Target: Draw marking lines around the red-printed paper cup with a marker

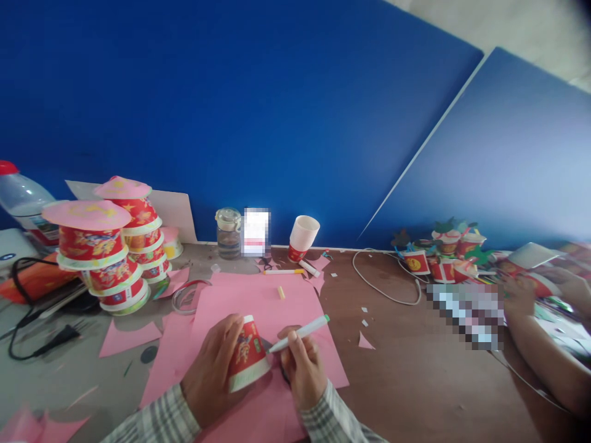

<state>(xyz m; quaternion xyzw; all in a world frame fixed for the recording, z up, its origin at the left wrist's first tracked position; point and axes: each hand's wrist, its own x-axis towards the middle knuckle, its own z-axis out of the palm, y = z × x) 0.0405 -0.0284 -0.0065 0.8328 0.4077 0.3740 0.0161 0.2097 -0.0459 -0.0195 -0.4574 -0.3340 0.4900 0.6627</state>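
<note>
My left hand [210,369] is closed around a red and white paper cup [248,355] that stands upside down on a pink paper sheet [272,304]. My right hand [302,366] grips a white marker with a green end [300,333], its tip at the cup's rim on the paper. Both hands rest on the pink sheet near the table's front edge.
Stacks of decorated cups with pink lids [108,246] stand at the left, beside a plastic bottle [23,203] and a black cable [32,320]. A glass jar [229,232], tilted cups [302,237], a glue stick [309,267] and a white cord [383,289] lie farther back. Another person's arm [540,344] works at the right.
</note>
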